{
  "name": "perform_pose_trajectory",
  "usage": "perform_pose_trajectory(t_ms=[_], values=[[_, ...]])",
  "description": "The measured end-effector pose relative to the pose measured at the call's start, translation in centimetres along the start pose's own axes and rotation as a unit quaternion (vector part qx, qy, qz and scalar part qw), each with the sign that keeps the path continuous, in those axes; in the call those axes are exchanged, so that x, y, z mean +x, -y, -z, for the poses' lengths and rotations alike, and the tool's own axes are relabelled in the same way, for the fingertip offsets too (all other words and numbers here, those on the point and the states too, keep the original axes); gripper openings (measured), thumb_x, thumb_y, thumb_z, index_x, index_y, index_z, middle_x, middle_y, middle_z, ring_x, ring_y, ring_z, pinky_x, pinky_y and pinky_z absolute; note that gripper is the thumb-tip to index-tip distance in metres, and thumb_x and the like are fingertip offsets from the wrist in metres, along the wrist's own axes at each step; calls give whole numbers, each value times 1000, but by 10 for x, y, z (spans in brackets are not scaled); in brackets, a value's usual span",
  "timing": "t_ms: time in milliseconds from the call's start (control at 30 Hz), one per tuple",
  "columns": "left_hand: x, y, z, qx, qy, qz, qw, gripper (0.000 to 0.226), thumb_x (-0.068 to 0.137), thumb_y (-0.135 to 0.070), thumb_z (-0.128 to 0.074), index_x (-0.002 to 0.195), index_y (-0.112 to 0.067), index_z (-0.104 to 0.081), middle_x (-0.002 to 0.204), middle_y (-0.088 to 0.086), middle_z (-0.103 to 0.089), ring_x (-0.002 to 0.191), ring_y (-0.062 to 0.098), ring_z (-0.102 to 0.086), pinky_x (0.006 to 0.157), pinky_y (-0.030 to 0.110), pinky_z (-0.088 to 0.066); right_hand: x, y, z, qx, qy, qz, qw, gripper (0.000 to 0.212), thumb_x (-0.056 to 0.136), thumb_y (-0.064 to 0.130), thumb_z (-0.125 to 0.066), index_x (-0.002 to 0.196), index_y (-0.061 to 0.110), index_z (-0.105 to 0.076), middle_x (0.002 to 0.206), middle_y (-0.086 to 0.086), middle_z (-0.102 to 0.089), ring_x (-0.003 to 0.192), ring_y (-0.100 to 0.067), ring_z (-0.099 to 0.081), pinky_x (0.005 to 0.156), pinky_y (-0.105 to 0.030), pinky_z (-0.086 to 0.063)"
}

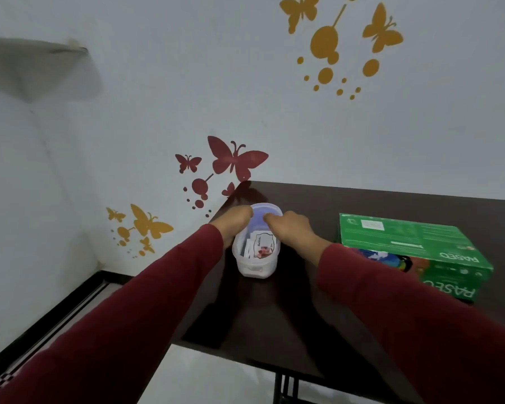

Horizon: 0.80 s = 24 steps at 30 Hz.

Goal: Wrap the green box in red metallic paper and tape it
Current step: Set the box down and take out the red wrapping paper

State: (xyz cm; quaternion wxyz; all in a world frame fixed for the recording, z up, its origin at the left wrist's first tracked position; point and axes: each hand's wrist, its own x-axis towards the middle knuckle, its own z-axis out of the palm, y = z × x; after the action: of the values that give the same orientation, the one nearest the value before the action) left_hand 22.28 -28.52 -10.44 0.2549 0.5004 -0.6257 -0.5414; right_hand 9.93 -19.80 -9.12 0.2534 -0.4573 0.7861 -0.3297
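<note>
1. A translucent plastic container [256, 243] is stood near the far left corner of the dark tabletop [289, 316], and both hands are placed on its top.
2. The left hand [236, 225] is curled over the rim at about 9 o'clock of the lid [264, 210]; the right hand [289, 228] is curled at about 3 o'clock. Both are closed on the container, but how firm the hold is cannot be told, because the fingertips are hidden.
3. The green box [414, 252] is lying at 3 o'clock from the container, near but apart, untouched and still without wrapping.
4. No red metallic paper and no tape is seen; small cards or packets are visible through the container wall, but what they are cannot be told.
5. The step in hand is judged to be the opening of the container. For a good result, the body should be kept down by one hand while the lid is lifted slowly at one edge by the other.
6. A sudden pull should be avoided, since the container is light and close to the tabletop edge.
</note>
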Motion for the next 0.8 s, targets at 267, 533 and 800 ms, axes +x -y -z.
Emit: perform_pose_trajectory(t_ms=[267, 533, 800], values=[[80, -30, 23, 46, -92, 0, 995, 38, 103, -16, -44, 136, 1, -53, 143, 21, -53, 135, 36, -51, 116, 47, -40, 62, 28, -15, 79, 0, -28, 996, 48, 101, 35, -48, 138, 5, -57, 133, -13, -59, 103, -27, -57, 83, -28, -42], [120, -44, 41, 91, -68, -16, 993, 23, 104, -12, -38, 98, -4, -59, 116, 20, -56, 104, 30, -54, 101, 44, -46, 106, 38, -18, 321, 82, -57, 942, 39, 101, 14, -52, 140, 13, -50, 129, -13, -59, 117, -27, -60, 96, -34, -49], [71, -75, 13, 245, -209, -224, 920, 24, 95, -20, -51, 94, -5, -70, 101, 11, -59, 91, 25, -54, 88, 41, -47, 37, 31, 52, -47, 27, 61, 997, 20, 93, 16, -57, 103, 2, -69, 99, -12, -73, 91, -29, -73, 82, -39, -62]])
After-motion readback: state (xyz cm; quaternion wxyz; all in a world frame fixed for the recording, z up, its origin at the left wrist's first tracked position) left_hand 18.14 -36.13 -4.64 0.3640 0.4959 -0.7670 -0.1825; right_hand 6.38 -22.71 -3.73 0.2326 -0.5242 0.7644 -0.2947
